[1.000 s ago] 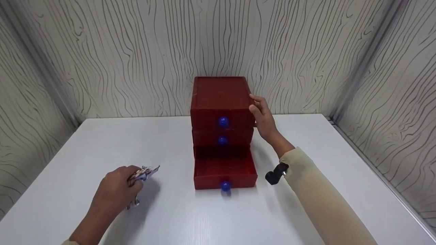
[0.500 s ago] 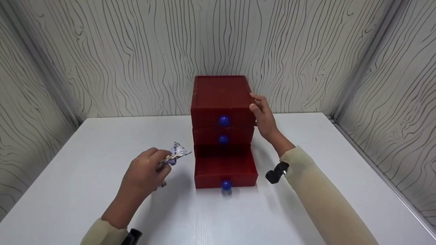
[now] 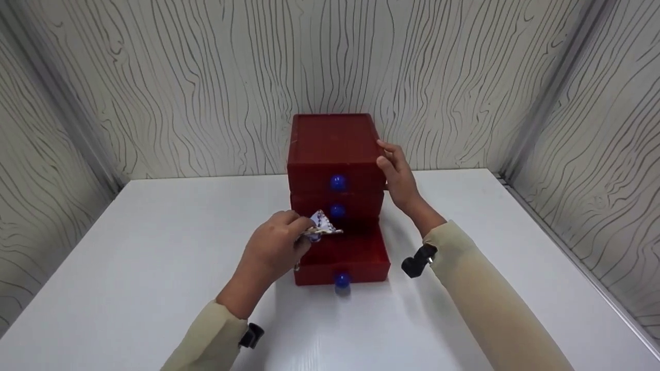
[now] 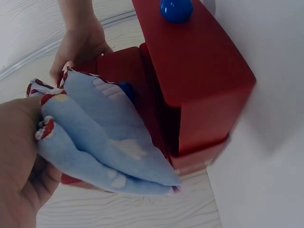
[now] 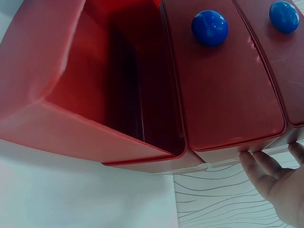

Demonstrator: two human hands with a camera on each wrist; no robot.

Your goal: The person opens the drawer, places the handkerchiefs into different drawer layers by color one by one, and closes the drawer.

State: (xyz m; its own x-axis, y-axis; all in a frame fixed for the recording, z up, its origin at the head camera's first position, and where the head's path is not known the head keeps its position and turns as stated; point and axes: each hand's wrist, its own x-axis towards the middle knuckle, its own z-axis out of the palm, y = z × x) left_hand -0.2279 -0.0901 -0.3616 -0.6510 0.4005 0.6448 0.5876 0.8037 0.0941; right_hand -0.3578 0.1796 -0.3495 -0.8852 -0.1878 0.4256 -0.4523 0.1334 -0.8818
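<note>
A red chest of drawers point(image 3: 332, 139) has its bottom drawer point(image 3: 363, 273) pulled out and its two upper drawers closed. My left hand point(image 3: 273, 245) pinches a folded light blue cloth point(image 4: 104, 137) with white patches and a red-and-white stitched edge. In the head view that cloth overlaps the left part of the pulled-out drawer. Along the chest's right side lies my right hand point(image 3: 401, 180), fingertips against the wall near the top. The right wrist view shows those fingers point(image 5: 259, 171) extended and touching the side. Part of the drawer's inside is hidden behind my left hand.
Blue round knobs sit on the drawer fronts, the lowest knob point(image 3: 342, 280) nearest me. The chest stands on a white table point(image 3: 154, 247) near the patterned back wall point(image 3: 206, 87). Side walls bound the table left and right. A black wrist mount point(image 3: 418, 261) hangs from my right sleeve.
My left hand has carried the cloth rightward and away from me, from the table's left side to the pulled-out drawer. My right hand has stayed on the chest's side.
</note>
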